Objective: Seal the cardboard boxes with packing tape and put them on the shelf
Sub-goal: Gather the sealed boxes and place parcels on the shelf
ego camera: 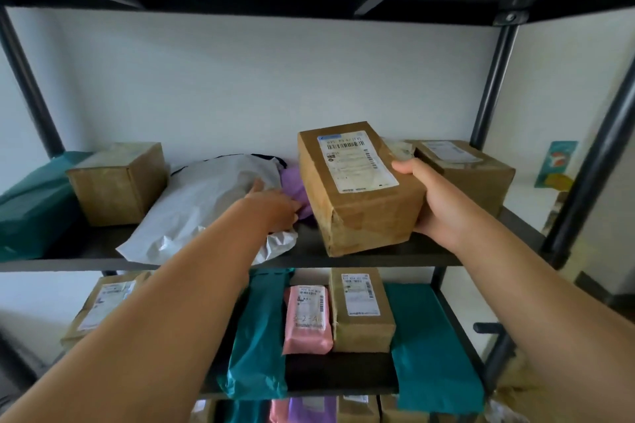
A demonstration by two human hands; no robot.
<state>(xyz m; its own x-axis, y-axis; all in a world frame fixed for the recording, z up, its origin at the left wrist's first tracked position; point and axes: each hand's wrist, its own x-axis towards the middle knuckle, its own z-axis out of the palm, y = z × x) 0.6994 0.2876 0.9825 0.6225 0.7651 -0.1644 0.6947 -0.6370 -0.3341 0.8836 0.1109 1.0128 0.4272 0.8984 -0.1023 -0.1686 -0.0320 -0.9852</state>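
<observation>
The right hand [443, 203] is closed around the right side of a taped cardboard box [357, 189], tilted with its lower front edge at the shelf [378, 251] board, while the left hand [275, 206], fingers loosely spread, holds nothing and presses a purple parcel [295, 189] just left of this box.

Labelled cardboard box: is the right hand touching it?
Touching. The head view shows the right hand gripping the labelled cardboard box, thumb on top, fingers under its right end.

parcel storeroom, metal shelving [395, 256], labelled parcels [360, 309]
</observation>
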